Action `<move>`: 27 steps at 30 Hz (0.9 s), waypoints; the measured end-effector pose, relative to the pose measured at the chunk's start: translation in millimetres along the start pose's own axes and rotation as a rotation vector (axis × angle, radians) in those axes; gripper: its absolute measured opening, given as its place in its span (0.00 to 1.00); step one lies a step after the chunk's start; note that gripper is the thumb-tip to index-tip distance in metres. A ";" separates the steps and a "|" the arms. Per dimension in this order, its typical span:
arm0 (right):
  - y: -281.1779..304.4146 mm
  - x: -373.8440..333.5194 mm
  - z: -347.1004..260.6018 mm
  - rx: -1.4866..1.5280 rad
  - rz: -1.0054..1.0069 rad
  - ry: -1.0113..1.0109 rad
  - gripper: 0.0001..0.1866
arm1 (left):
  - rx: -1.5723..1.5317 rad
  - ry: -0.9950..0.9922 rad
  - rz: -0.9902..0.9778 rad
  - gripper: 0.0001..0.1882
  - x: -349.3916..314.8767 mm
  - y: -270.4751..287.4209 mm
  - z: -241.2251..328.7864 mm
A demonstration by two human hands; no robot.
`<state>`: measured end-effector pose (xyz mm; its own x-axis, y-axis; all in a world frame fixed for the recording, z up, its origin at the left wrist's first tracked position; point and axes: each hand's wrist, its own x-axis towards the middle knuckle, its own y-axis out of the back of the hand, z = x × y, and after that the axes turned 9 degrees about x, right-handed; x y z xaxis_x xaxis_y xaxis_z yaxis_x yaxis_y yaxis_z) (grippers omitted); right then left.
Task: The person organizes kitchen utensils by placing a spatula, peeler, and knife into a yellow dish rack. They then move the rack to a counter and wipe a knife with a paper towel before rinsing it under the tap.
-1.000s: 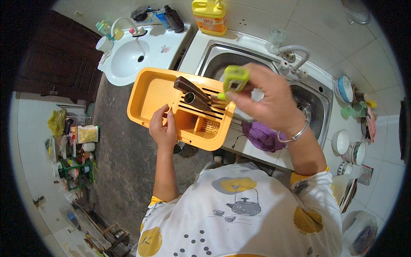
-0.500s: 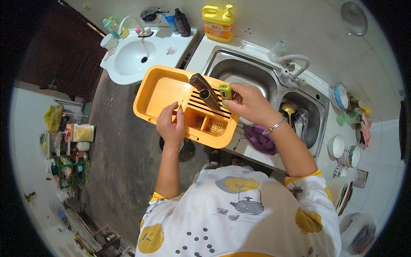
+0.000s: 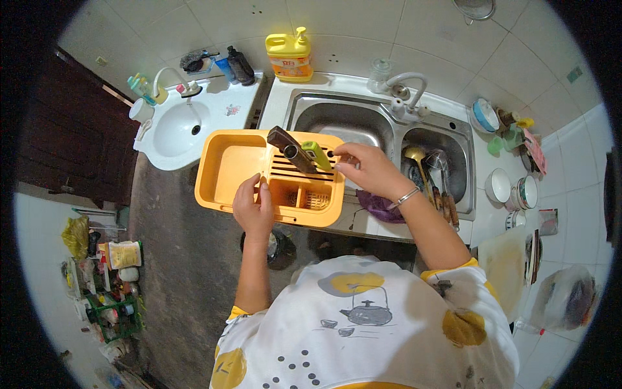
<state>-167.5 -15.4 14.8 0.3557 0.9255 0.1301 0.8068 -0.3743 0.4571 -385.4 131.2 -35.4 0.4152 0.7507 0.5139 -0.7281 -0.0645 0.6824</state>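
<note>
Rack [image 3: 230, 155], mid-frame, gripped at rim by left hand [image 3: 253, 206]; right hand [image 3: 367, 170] parted, nothing seen held. Dark handles [image 3: 284, 140], green handle [image 3: 315, 155] slotted; utensils [image 3: 416, 154], upper right, left unracked in sink [image 3: 470, 172].

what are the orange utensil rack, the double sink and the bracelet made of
The orange utensil rack looks like satin moulded plastic: even colour, rounded corners, built-in slots.

The double sink seems brushed or polished stainless steel, grey with soft reflections.

The bracelet glints like polished metal; which metal is unclear.

left hand [image 3: 253, 207] curled, right hand [image 3: 368, 166] loosely spread
</note>
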 end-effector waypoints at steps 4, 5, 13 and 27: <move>-5.5 -27.8 8.9 0.079 0.056 -0.144 0.15 | -0.052 -0.085 -0.016 0.11 0.4 3.2 -11.8; -3.9 -38.3 17.7 0.099 0.086 -0.183 0.15 | -0.079 -0.146 -0.006 0.11 2.1 -0.2 -12.3; 10.3 -91.7 37.8 0.069 0.224 -0.156 0.13 | -0.487 -0.224 -0.177 0.11 -14.5 13.2 43.5; 229.4 -308.2 82.0 0.153 0.903 -0.342 0.11 | -0.976 -0.106 -1.115 0.08 -77.7 -161.0 291.9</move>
<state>-53.4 -391.3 7.5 0.9680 0.2290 0.1024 0.2072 -0.9600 0.1885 -141.3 -108.6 -33.5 0.9974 0.0625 0.0369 -0.0674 0.9860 0.1528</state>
